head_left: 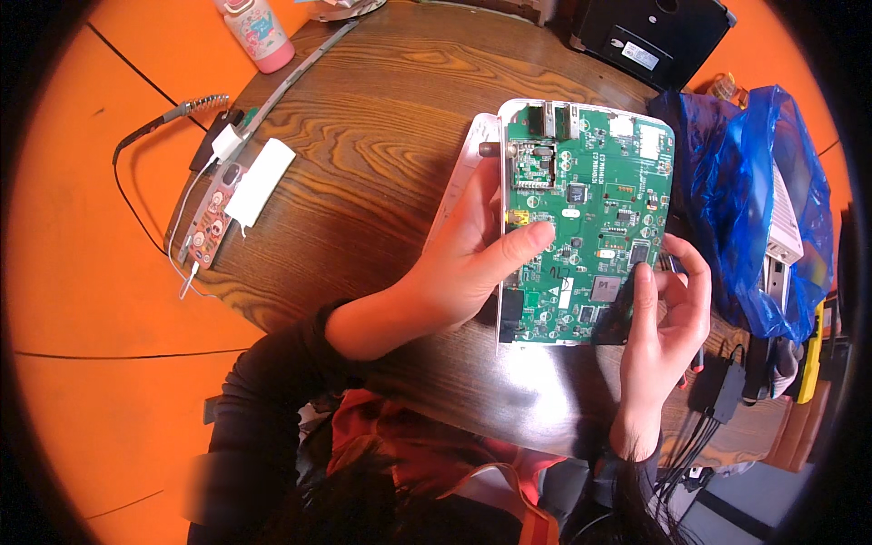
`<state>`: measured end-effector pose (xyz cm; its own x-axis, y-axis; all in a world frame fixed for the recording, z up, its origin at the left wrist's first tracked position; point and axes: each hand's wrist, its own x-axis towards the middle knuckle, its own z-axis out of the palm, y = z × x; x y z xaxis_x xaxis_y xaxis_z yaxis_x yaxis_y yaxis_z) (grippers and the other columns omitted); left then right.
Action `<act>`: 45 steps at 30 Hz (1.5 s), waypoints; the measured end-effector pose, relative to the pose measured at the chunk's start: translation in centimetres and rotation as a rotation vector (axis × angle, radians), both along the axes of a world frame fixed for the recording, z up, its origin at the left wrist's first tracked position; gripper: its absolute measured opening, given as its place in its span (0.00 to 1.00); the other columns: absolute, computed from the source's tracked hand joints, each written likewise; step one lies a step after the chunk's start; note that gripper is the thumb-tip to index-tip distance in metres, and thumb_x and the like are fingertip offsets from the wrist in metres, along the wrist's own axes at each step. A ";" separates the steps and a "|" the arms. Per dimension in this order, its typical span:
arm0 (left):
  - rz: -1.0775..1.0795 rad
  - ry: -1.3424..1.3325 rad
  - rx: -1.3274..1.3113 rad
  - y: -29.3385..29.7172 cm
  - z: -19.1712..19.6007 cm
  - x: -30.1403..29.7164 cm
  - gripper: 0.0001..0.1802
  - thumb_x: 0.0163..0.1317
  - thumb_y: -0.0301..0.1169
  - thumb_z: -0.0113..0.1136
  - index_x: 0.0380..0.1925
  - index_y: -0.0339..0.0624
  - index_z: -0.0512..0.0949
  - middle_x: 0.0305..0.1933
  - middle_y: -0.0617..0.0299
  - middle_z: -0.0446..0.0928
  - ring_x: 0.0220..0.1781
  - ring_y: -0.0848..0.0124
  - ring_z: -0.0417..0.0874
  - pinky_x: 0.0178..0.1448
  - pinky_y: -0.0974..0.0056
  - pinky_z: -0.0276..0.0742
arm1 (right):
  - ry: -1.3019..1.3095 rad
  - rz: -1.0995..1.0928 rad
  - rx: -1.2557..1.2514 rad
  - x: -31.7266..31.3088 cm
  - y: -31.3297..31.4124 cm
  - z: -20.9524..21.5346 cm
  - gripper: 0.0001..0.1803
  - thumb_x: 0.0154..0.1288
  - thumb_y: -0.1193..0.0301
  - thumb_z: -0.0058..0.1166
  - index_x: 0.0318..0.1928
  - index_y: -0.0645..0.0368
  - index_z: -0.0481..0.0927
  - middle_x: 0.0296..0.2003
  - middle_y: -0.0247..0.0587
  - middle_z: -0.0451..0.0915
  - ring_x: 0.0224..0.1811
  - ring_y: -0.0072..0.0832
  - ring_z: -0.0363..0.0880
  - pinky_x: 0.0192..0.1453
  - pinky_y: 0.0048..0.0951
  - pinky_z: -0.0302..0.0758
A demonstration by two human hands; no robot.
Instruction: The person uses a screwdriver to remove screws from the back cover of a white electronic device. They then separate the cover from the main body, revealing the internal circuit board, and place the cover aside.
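Observation:
A green circuit board (pixel 590 227) sits in a shallow white casing, held up over the dark wooden table with its component side facing me. Gold and silver sockets line its left and top edges. My left hand (pixel 481 245) grips the left side, thumb lying on the board and fingers hidden behind. At the lower right edge my right hand (pixel 668 318) holds on, its thumb against the board near a dark chip and its other fingers curled at the side. A white panel (pixel 461 177) shows behind the board's left edge; whether it is joined to the casing I cannot tell.
On the left stand a soldering iron (pixel 186 109), a patterned power strip (pixel 216 213) with cables and a white block (pixel 261 186). A pink bottle (pixel 254 36) is at the back. Rightward lie a blue plastic bag (pixel 727 191), a black device (pixel 649 41) and a black cable box (pixel 719 391).

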<state>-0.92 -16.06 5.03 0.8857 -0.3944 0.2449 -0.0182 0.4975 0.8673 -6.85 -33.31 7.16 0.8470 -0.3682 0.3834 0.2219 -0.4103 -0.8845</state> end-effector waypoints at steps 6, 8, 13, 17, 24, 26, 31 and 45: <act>0.069 0.121 0.028 0.0 0.3 0.2 0.28 0.61 0.19 0.43 0.63 0.40 0.53 0.58 0.54 0.67 0.58 0.65 0.72 0.61 0.58 0.70 | -0.141 -0.028 -0.293 0.4 -0.5 0.2 0.12 0.55 0.82 0.56 0.42 0.63 0.80 0.36 0.36 0.73 0.33 0.16 0.67 0.31 0.14 0.61; 0.073 0.160 -0.039 -0.1 0.4 0.1 0.27 0.60 0.20 0.47 0.61 0.40 0.56 0.56 0.55 0.68 0.57 0.67 0.72 0.60 0.59 0.71 | -0.167 -0.040 -0.340 0.5 -0.5 0.1 0.12 0.55 0.82 0.56 0.42 0.63 0.81 0.37 0.36 0.73 0.34 0.17 0.67 0.32 0.14 0.63; -0.004 0.282 -0.105 0.3 0.9 -0.3 0.32 0.55 0.17 0.52 0.60 0.43 0.55 0.54 0.58 0.68 0.56 0.69 0.71 0.59 0.60 0.69 | -0.112 0.092 0.122 0.2 -0.2 0.1 0.27 0.60 0.82 0.52 0.61 0.64 0.65 0.46 0.42 0.75 0.46 0.22 0.74 0.49 0.20 0.70; -0.014 0.268 -0.069 0.4 0.9 -0.5 0.35 0.54 0.16 0.52 0.62 0.44 0.53 0.56 0.58 0.67 0.57 0.69 0.71 0.59 0.60 0.69 | -0.015 0.174 0.440 0.3 -0.5 0.4 0.22 0.62 0.81 0.51 0.58 0.67 0.68 0.41 0.39 0.79 0.43 0.19 0.76 0.52 0.19 0.70; -0.058 0.276 -0.033 0.7 0.6 -0.5 0.36 0.53 0.16 0.51 0.62 0.44 0.52 0.56 0.58 0.67 0.57 0.69 0.71 0.60 0.60 0.69 | 0.007 0.198 0.532 0.2 -0.5 0.5 0.17 0.61 0.81 0.53 0.51 0.69 0.73 0.37 0.42 0.81 0.38 0.20 0.78 0.45 0.19 0.74; -0.070 0.303 -0.042 0.8 0.6 -0.5 0.36 0.53 0.16 0.51 0.62 0.44 0.52 0.57 0.57 0.67 0.57 0.68 0.71 0.59 0.60 0.69 | 0.025 0.217 0.536 0.2 -0.8 0.6 0.16 0.60 0.82 0.54 0.49 0.69 0.73 0.37 0.43 0.81 0.38 0.21 0.79 0.45 0.20 0.75; -0.071 0.333 -0.102 0.6 0.8 -0.8 0.34 0.55 0.17 0.52 0.62 0.43 0.54 0.57 0.56 0.68 0.56 0.68 0.72 0.58 0.61 0.71 | 0.051 0.331 0.604 0.1 -1.1 0.8 0.16 0.59 0.82 0.54 0.49 0.68 0.73 0.36 0.44 0.81 0.36 0.20 0.79 0.43 0.19 0.75; 0.148 0.433 -0.219 0.6 0.6 0.0 0.27 0.66 0.44 0.47 0.60 0.41 0.59 0.58 0.55 0.68 0.57 0.58 0.72 0.58 0.50 0.71 | 0.135 0.411 0.663 0.9 -0.1 0.4 0.26 0.60 0.79 0.55 0.57 0.65 0.63 0.43 0.45 0.78 0.42 0.24 0.78 0.48 0.23 0.75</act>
<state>-0.93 -15.48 5.63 0.9668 -0.2376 -0.0943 0.2360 0.6879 0.6863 -5.96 -33.43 7.52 0.9883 -0.1316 0.0776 0.1147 0.3035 -0.9459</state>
